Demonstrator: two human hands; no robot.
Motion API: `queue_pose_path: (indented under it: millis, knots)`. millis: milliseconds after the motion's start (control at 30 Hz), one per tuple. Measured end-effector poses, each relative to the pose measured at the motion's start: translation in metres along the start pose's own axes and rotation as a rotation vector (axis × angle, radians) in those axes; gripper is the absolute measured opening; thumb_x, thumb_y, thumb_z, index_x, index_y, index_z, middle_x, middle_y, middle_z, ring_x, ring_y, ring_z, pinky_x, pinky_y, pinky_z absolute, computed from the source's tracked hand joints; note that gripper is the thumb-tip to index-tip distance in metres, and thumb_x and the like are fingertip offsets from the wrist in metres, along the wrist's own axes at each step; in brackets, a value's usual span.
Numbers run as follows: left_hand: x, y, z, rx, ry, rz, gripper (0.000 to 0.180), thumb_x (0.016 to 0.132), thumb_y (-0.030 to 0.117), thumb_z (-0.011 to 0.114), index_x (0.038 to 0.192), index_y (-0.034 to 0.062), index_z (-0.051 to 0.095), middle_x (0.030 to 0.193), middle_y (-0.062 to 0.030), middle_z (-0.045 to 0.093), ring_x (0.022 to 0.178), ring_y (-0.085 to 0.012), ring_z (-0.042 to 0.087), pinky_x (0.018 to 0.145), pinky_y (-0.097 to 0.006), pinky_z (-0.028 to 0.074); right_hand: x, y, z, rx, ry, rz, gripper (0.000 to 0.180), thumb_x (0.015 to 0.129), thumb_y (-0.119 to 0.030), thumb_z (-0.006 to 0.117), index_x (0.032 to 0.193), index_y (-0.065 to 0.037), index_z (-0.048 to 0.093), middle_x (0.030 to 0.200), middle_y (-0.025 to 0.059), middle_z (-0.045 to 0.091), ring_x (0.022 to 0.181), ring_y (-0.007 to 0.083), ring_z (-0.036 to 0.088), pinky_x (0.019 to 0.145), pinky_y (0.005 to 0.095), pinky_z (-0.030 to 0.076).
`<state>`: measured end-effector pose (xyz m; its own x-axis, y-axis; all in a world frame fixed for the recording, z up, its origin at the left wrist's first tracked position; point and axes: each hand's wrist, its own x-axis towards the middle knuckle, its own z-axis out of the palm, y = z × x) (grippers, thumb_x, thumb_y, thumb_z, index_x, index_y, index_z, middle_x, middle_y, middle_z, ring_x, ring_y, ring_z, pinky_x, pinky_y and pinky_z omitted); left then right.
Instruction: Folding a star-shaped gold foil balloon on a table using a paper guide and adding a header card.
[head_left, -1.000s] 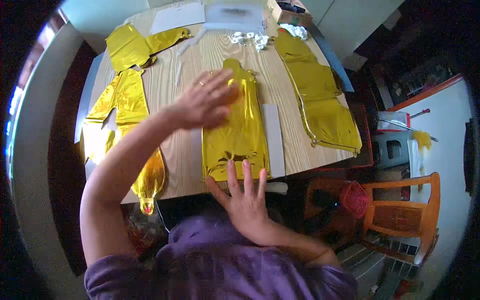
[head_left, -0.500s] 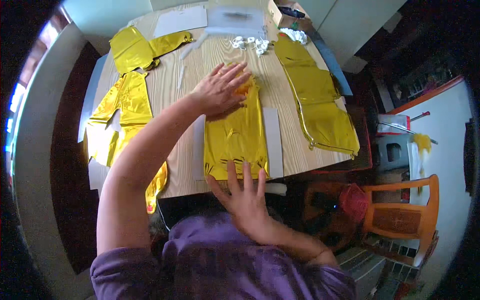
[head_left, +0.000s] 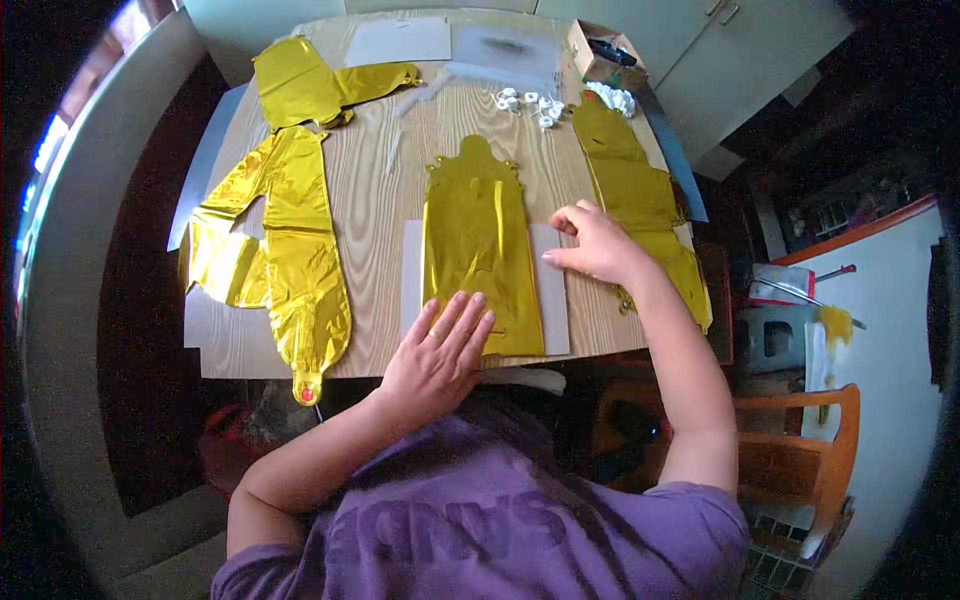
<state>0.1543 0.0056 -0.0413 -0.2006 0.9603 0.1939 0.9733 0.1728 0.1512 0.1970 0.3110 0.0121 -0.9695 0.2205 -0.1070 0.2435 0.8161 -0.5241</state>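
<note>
Left hand now lower on gold foil, dark item in box

On the table, the middle foil overlies a card; left foil sits at nine o'clock from it, right foil at two.

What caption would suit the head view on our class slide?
Left hand resting on a gold foil piece; right hand, half curled, near a white board.
</note>
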Motion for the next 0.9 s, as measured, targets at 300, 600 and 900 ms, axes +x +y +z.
queue_pose_path:
  millis: [300,600,900]
  knots:
    - [-0.026,0.003,0.000,0.012,-0.002,0.010,0.063,0.091,0.022,0.052,0.151,0.0091,0.040,0.158,-0.0142,0.037,0.145,-0.0326,0.037,0.119,-0.051,0.027,-0.006,-0.008,-0.013,0.484,-0.347,0.320,0.036,0.080,-0.019,0.082,0.105,0.000,0.063,0.088,0.0065,0.067,0.072,0.0152,0.065,0.063,0.0290,0.053]
    - [-0.032,0.001,0.002,-0.076,0.138,0.000,0.054,0.089,0.017,0.056,0.143,0.0104,0.052,0.154,-0.0151,0.044,0.142,-0.0339,0.042,0.118,-0.051,0.031,0.015,0.002,-0.009,0.651,-0.009,0.432,0.011,0.096,-0.018,0.066,0.098,-0.008,0.067,0.080,0.0014,0.068,0.064,0.0074,0.063,0.055,0.0190,0.047]
    - [-0.036,0.000,0.008,-0.036,0.169,-0.016,0.056,0.087,0.018,0.056,0.142,0.0104,0.053,0.152,-0.0133,0.046,0.142,-0.0340,0.042,0.116,-0.051,0.033,0.011,-0.003,-0.017,0.471,-0.189,0.376,0.028,0.091,-0.023,0.074,0.105,-0.002,0.063,0.081,0.0026,0.066,0.064,0.0092,0.061,0.055,0.0247,0.049]
